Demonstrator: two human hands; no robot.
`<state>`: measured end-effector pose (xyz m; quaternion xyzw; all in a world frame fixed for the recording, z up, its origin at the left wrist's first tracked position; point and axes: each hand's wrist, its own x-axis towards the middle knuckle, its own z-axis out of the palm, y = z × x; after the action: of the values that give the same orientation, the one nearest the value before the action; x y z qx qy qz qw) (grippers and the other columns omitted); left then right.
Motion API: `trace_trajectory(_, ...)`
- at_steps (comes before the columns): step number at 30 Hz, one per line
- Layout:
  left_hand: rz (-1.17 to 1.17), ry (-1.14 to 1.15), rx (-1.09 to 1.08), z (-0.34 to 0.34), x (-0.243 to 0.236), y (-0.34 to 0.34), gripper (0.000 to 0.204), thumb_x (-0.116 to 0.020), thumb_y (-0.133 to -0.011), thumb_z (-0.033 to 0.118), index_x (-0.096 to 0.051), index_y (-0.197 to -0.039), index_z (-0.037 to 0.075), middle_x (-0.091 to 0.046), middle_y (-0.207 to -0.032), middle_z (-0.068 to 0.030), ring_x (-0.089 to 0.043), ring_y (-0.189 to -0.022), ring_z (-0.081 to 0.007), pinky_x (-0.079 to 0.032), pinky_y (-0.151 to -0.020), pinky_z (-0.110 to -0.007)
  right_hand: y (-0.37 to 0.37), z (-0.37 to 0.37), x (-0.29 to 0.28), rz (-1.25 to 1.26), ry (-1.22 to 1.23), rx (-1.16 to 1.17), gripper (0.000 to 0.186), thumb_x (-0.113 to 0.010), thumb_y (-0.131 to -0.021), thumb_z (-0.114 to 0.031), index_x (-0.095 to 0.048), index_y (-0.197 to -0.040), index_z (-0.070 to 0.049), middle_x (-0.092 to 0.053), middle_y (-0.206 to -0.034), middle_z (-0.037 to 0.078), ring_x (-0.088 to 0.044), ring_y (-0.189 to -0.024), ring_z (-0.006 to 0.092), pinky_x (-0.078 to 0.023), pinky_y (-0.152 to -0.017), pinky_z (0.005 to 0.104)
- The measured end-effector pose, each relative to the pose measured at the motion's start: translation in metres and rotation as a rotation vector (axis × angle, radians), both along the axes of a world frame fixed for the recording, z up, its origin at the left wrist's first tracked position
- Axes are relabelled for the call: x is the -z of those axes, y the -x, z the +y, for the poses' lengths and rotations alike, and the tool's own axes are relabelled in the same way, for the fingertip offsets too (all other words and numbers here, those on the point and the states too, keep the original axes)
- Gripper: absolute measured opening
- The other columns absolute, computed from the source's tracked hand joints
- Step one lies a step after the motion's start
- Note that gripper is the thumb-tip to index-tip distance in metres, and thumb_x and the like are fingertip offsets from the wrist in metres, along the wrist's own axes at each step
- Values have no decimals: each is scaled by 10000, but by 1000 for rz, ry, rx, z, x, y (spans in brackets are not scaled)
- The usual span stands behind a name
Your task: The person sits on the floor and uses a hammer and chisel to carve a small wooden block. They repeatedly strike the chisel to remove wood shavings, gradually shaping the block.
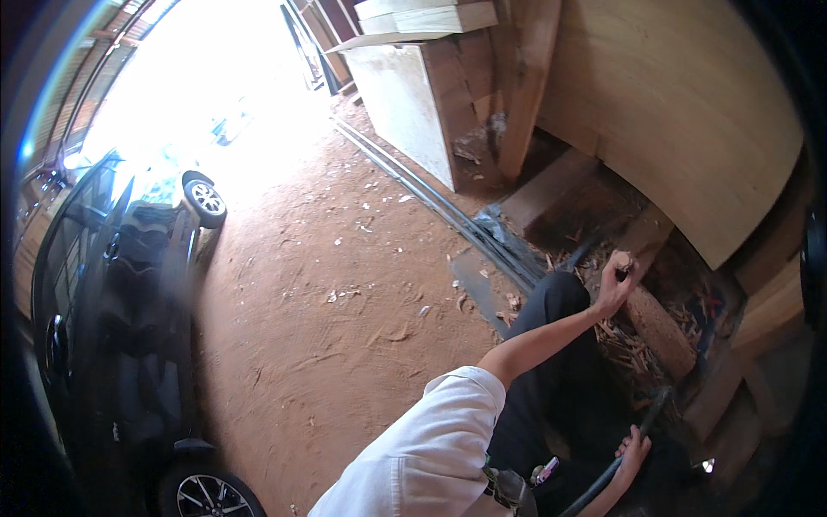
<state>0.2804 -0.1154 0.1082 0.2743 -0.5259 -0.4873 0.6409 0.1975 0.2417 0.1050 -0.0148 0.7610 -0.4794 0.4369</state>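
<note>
My left hand (612, 291) stretches forward and closes around the narrower upper end of a rough-hewn log (662, 332). The log slants down toward the lower right, and its thick pale end lies among wood chips (616, 345). Nearer to me, at the lower right, my right hand (634, 450) is wrapped around a long dark bar-like tool (594, 491). One end of that tool points up toward the log, apart from it. Deep shade hides its exact kind.
A black car (129, 302) stands along the left on reddish dirt ground (327, 258). Long metal bars (431, 207) lie ahead, beside a white-sided box (392, 99). Large wooden panels (680, 95) lean at the right. Timber beams (551, 189) lie near the log.
</note>
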Motion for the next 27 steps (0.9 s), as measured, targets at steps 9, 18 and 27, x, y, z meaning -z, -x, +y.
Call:
trace_trajectory(9,33,-130,61,33,21,-43,210,-630,-874,139,-527,-1027,41,-527,-948,2,-469,-911,-124,-390,-800,-280,16,-8,3,-11,-62,-76,278,-580,-866,-289,-428,-974,-83,-389,-595,4,-378,-440,104,-352,-381,276)
trace_trajectory(18,-297,-319,206,39,49,-31,784,-669,-864,338,-243,-1416,-21,-392,-1354,-159,-381,-1262,-225,-306,-1061,-343,122,-86,-29,346,-131,-336,555,-554,-894,-331,-373,-1323,-30,-499,-782,62,-496,-609,129,-433,-511,275)
trace_trajectory(27,-447,61,194,41,60,-26,547,-674,-787,201,-432,-1225,-21,-503,-1161,-182,-468,-1111,-314,-361,-965,-391,165,-148,61,1030,-396,-695,404,-580,-868,-185,-516,-1195,43,-554,-1181,255,-519,-1132,392,-405,-946,448)
